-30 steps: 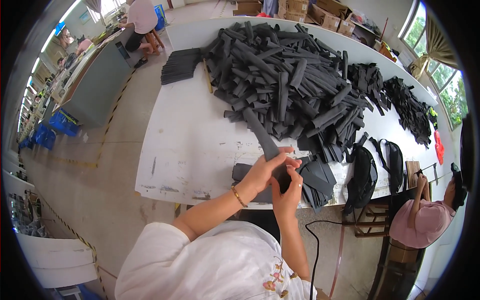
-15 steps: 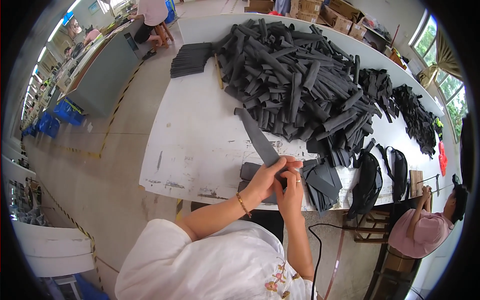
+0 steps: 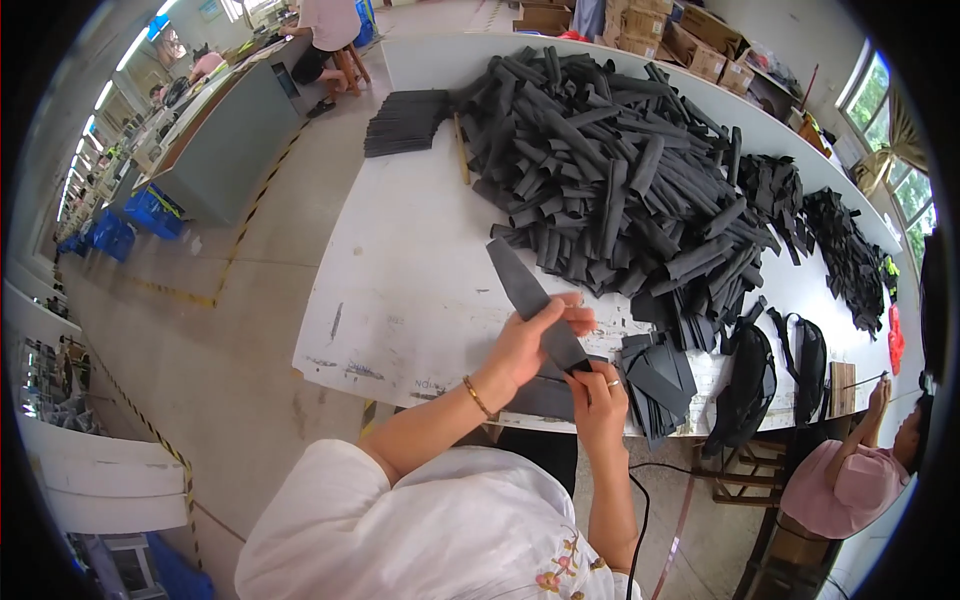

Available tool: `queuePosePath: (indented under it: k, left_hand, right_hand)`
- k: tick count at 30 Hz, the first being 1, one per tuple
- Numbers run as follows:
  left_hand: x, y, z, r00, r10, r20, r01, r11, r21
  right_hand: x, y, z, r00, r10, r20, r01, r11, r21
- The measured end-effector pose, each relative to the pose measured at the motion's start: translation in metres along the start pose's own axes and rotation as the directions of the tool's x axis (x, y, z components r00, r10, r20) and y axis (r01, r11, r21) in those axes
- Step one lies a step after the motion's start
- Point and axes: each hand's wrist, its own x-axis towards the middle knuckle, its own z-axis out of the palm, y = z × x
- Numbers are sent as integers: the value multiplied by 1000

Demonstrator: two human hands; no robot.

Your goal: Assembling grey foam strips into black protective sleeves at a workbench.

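My left hand (image 3: 535, 340) and my right hand (image 3: 600, 395) both grip one long flat black strip (image 3: 520, 285) that slants up and left over the white table (image 3: 400, 290). The left hand pinches its middle, the right hand holds its lower end. Under my hands lies a flat stack of black pieces (image 3: 655, 375) at the table's near edge. A big heap of rolled black strips (image 3: 620, 170) fills the table beyond.
A neat pile of black strips (image 3: 405, 122) sits at the far left of the table. Black bags (image 3: 750, 380) hang at the right edge. A person in pink (image 3: 850, 480) sits at lower right; another sits far off. Cardboard boxes (image 3: 690, 40) stand at the back.
The strip in my hands has turned and slid further up and left across the table. My hands stay close together at the near edge.
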Motion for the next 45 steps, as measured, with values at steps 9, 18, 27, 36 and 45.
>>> queuePosePath:
  k: [9, 18, 27, 36, 45]
  left_hand:
    - [-34, -15, 34, 1000, -5, 28, 9, 990, -138]
    - [-35, -26, 31, 999, -20, 31, 25, 985, -173]
    - [-18, -24, 25, 999, 30, 13, -29, 998, -59]
    - [-8, -27, 5, 981, 81, 177, -56, 988, -145]
    - [-14, 4, -33, 982, 108, -157, -102, 994, 48]
  right_hand:
    - [6, -14, -4, 978, -192, -84, 191, 981, -19]
    - [8, -11, -4, 970, -225, -90, 225, 974, -1]
    - [10, -29, 19, 844, 527, -99, -311, 632, 710]
    - [13, -30, -7, 721, 682, 124, -432, 303, 850]
    - [4, -9, -15, 915, 330, -230, -209, 878, 430]
